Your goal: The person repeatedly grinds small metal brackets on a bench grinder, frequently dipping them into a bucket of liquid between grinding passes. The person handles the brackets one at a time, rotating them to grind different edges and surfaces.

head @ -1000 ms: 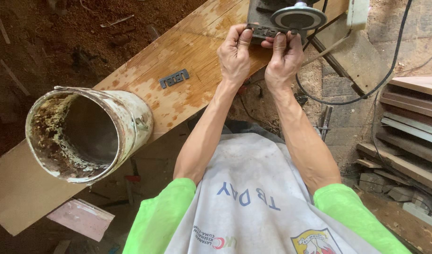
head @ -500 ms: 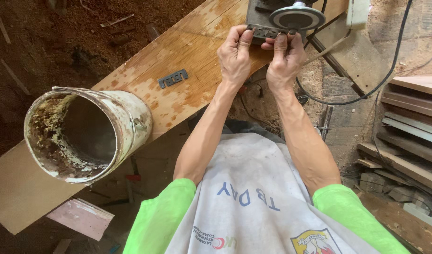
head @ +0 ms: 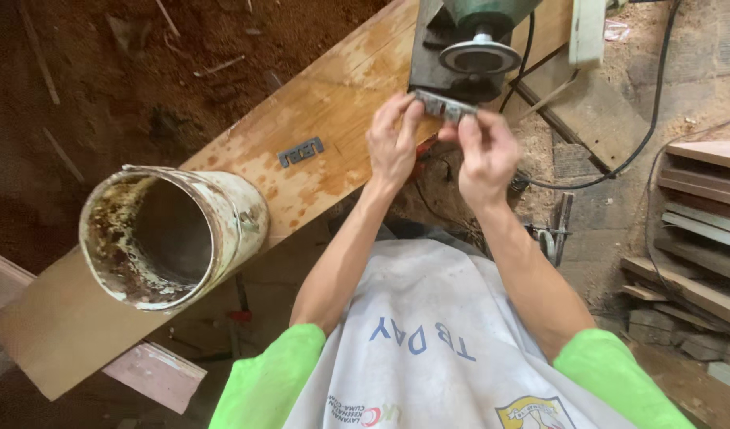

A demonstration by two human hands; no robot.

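Note:
Both my hands hold a narrow flat metal blade (head: 445, 104) by its ends, just in front of a round grinding wheel (head: 479, 56) on a green bench machine. My left hand (head: 393, 144) pinches the blade's left end and my right hand (head: 484, 155) pinches its right end. The blade sits close to the wheel's rim; I cannot tell whether they touch. A second small metal piece (head: 301, 151) lies flat on the long wooden plank (head: 333, 95) to the left of my hands.
A dirty white bucket (head: 170, 234) stands on the plank's left part. A black cable (head: 619, 151) runs from the machine over the sawdust-covered ground. Stacked wooden boards (head: 699, 230) lie at the right edge. A white apron covers my lap.
My hands and the blade have drawn back a little from the wheel toward me. The bucket and the piece on the plank stay put.

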